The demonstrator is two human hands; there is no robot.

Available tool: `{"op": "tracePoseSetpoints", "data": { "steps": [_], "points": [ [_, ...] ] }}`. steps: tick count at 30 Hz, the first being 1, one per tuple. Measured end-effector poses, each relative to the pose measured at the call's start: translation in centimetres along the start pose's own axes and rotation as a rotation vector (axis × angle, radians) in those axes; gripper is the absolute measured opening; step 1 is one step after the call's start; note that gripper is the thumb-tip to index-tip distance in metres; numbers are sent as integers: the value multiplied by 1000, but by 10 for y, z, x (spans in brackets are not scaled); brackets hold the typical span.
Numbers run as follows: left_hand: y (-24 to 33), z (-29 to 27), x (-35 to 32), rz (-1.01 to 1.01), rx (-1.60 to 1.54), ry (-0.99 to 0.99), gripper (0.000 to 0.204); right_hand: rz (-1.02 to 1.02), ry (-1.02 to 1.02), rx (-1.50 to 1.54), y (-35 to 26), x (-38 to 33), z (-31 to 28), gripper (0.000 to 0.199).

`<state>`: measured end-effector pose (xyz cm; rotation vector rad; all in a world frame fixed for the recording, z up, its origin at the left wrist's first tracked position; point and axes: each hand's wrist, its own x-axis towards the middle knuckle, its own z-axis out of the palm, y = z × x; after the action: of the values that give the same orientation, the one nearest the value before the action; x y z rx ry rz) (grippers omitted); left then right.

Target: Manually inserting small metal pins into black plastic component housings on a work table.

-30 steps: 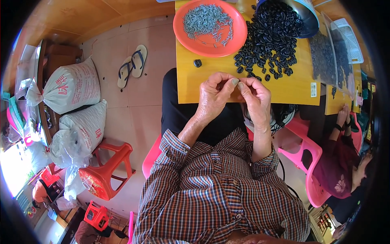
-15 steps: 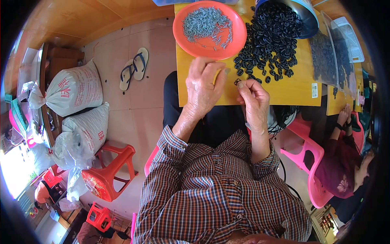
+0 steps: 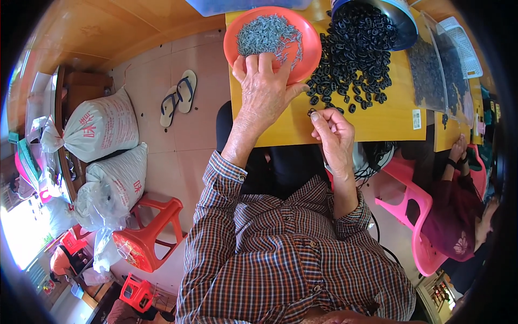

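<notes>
My left hand (image 3: 263, 90) reaches over the near rim of a round red plate (image 3: 312, 40), fingers bent down and spread, thumb stretched out to the right. Inside the plate lies a heap of small grey screw-like pieces (image 3: 261, 33). Near the table's front edge, my right hand (image 3: 335, 132) is closed, thumb against forefinger. A small black oval part with holes (image 3: 311, 112) shows at those fingertips. Just beyond that hand, a large pile of similar black oval parts (image 3: 356, 54) spreads over the yellow table (image 3: 377, 127).
A tipped tub (image 3: 404, 24) stands behind the pile. To the right are a clear bin (image 3: 429, 67), a white basket (image 3: 461, 46) and a seated person (image 3: 450, 216). White sacks (image 3: 102, 124), sandals (image 3: 178, 100) and a red stool (image 3: 151, 232) occupy the left floor.
My left hand has moved forward onto the red plate, its fingers spreading from a closer curl. The right hand keeps its pinch in about the same place.
</notes>
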<state>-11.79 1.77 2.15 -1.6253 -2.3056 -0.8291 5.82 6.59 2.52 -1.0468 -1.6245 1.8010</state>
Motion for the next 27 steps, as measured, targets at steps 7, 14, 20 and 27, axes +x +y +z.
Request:
{"op": "tracePoseSetpoints", "data": {
  "steps": [7,14,20,27],
  "points": [
    [-5,8,-1,52,-4,35,43,11,-5,0,0,1,-3,14],
    [-7,9,-4,47,-50,43,35,-1,0,4,-1,1,-1,14],
    [-9,8,-2,27,-180,45,20,-16,1,-5,1,2,-2,14],
    [-7,7,0,-13,-261,28,8,-22,10,-17,1,2,-3,14]
  ]
}}
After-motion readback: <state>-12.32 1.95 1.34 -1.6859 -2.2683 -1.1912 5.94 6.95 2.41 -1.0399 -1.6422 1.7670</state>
